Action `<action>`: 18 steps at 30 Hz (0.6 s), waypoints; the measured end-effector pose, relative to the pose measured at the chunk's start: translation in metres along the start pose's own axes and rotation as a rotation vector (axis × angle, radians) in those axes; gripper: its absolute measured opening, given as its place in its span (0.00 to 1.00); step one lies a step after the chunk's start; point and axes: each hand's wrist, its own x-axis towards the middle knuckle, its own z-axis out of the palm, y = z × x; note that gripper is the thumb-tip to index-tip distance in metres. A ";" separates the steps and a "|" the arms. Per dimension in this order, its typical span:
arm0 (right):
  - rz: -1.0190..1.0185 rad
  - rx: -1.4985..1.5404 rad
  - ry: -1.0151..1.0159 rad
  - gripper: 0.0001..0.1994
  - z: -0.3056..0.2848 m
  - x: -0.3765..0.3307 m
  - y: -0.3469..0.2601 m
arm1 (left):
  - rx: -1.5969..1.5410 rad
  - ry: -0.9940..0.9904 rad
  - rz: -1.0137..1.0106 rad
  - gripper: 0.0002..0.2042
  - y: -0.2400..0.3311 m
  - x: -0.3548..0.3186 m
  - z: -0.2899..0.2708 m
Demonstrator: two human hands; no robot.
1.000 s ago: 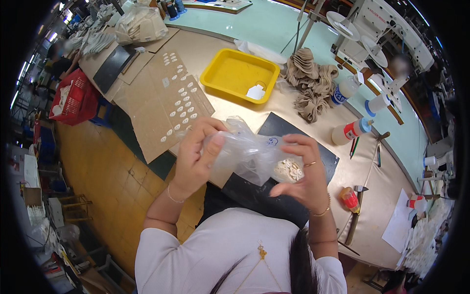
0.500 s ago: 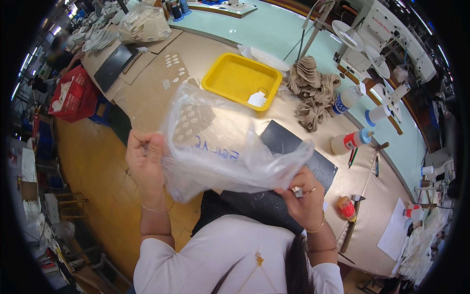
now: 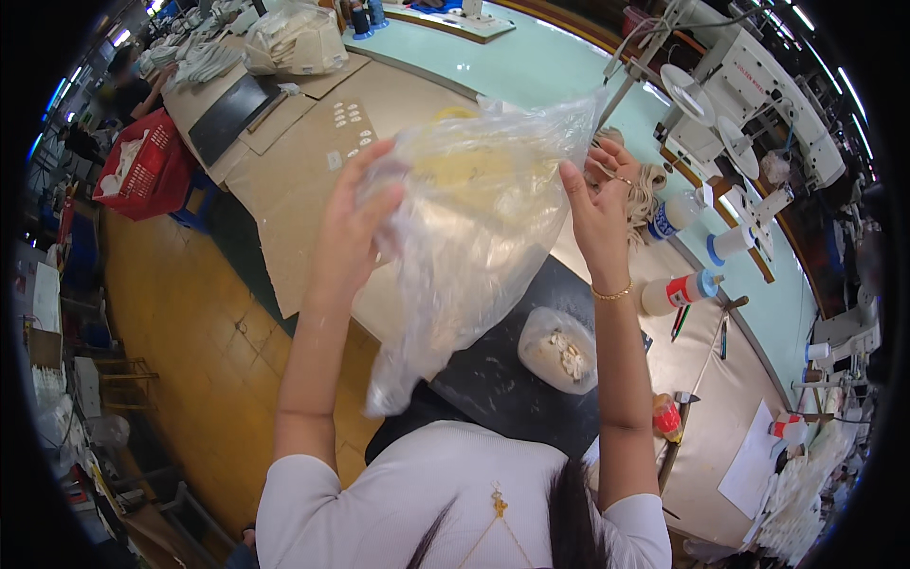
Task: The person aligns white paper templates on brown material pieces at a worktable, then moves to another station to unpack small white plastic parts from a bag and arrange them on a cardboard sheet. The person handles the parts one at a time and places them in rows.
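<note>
A large clear plastic bag (image 3: 483,247) hangs in the air in front of me, crumpled and spread wide. My left hand (image 3: 353,223) is at its left side, fingers bent around the film and slightly blurred. At the bag's upper right edge is my right hand (image 3: 604,199), thumb and fingers apart, the thumb close to or touching the film. Through the plastic shows part of a yellow tray (image 3: 457,114). Below the bag, a whitish translucent pouch or tub (image 3: 557,351) with small cream pieces rests on a black board (image 3: 502,384).
Beige fabric bundles (image 3: 645,194) lie behind my right hand. Glue bottles (image 3: 671,292), a hammer (image 3: 679,431) and a white sheet (image 3: 747,460) are at the right. Brown card (image 3: 303,209) with small white pieces lies left; a red basket (image 3: 142,171) stands beyond. A sewing machine (image 3: 749,85) is far right.
Both hands have moved up and away from me, raising the bag, which now hangs over the yellow tray. The pouch or tub of cream pieces has come into view on the black board.
</note>
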 end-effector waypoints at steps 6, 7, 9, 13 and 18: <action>-0.002 -0.321 -0.185 0.36 -0.003 -0.076 0.010 | -0.222 0.188 -0.004 0.26 -0.056 0.107 -0.002; -0.027 -0.344 -0.310 0.41 0.006 -0.095 0.009 | -0.262 0.238 -0.021 0.26 -0.066 0.114 0.000; 0.005 -0.426 -0.504 0.48 0.029 -0.132 0.020 | -0.305 0.306 -0.053 0.27 -0.089 0.125 0.008; 0.070 -0.840 -0.609 0.50 0.074 -0.179 0.054 | -0.206 0.334 -0.102 0.30 -0.101 0.126 0.017; 0.029 -0.797 -0.555 0.21 0.096 -0.171 0.062 | -0.076 0.219 -0.249 0.30 -0.087 0.137 0.000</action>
